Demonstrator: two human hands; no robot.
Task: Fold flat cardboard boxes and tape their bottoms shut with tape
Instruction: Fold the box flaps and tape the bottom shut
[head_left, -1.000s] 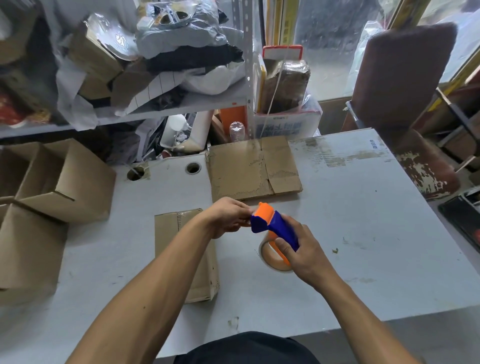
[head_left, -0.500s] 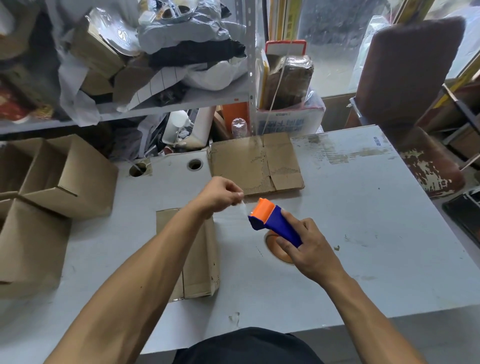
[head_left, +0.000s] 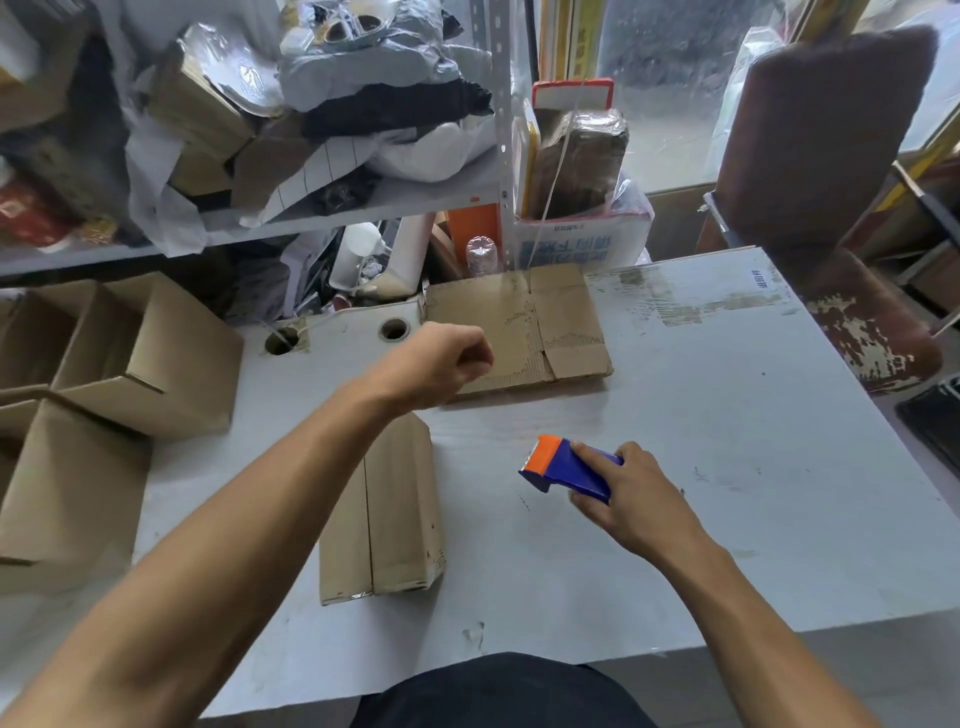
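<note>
A single wide-angle view comes from the person's head, looking forward and steeply down over the near edge of the table (head_left: 727, 415). It sits close: both forearms enter from the bottom corners, and the left hand (head_left: 441, 364) and right hand (head_left: 631, 499) lie mid-frame. The table's far edge and a cluttered shelf (head_left: 363, 208) fill the upper part, bowed by the lens. No second view shares the scene.

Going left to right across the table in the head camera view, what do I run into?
Open boxes → folded flat box → tape dispenser in the right hand → bare table. The left hand, fingers curled, hangs above the table between the flat box and the dispenser.
</note>
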